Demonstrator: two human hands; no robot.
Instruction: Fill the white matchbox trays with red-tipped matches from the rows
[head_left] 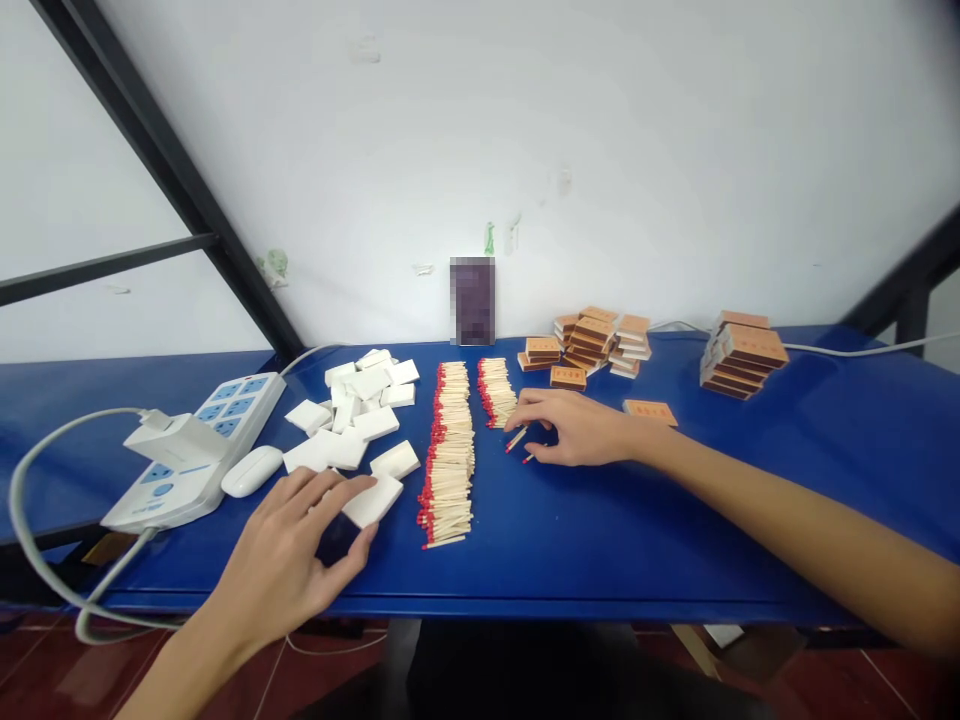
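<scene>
My left hand [289, 545] holds a small white matchbox tray [374, 500] at the front of a loose pile of white trays [367, 382], its fingers on top and its thumb along the near edge. My right hand [566, 425] is curved over the blue table, thumb and fingers apart. Below its fingertips lie a few loose red-tipped matches [517, 440], beside the near end of a short row of matches [496, 392]. Between the hands runs a longer row of matches [450, 460], red heads to the left.
Orange-topped matchboxes [592, 335] are heaped at the back right, with a taller stack [742, 352] farther right. One matchbox [651, 411] lies behind my right forearm. On the left are a power strip [251, 405] with a plugged-in charger and a white rounded case [252, 471].
</scene>
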